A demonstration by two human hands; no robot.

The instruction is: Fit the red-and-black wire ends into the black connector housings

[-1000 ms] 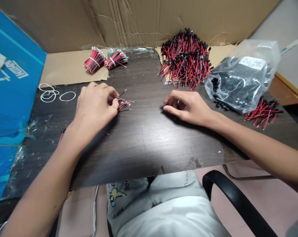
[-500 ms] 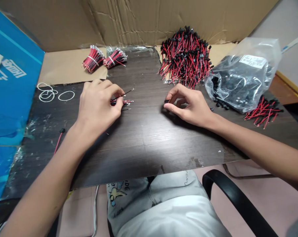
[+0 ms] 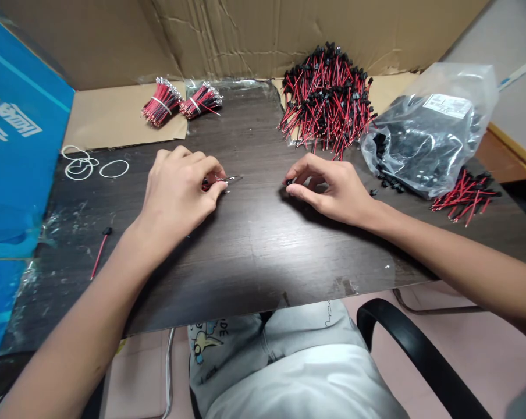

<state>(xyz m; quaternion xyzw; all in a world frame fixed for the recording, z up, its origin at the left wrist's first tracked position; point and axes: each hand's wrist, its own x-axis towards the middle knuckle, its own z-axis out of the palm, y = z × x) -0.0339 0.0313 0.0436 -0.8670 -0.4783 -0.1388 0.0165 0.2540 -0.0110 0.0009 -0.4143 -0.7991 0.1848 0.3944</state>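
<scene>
My left hand is closed on several short wires, red and black with metal tips. The tips poke out past the thumb and forefinger to the right; the rest is hidden by the hand. Across from it, my right hand pinches a small black connector housing between thumb and forefinger, mostly covered by the fingertips. A gap of bare table lies between the two hands.
A heap of red-and-black wires with black connectors lies at the back. Two banded wire bundles rest at the back left, with white rubber bands nearer. A plastic bag of black parts and a smaller wire pile sit right.
The black wire that angled up from my left fingers now points nearly level to the right. My left hand has shifted slightly right, and my right hand slightly left with the connector housing.
</scene>
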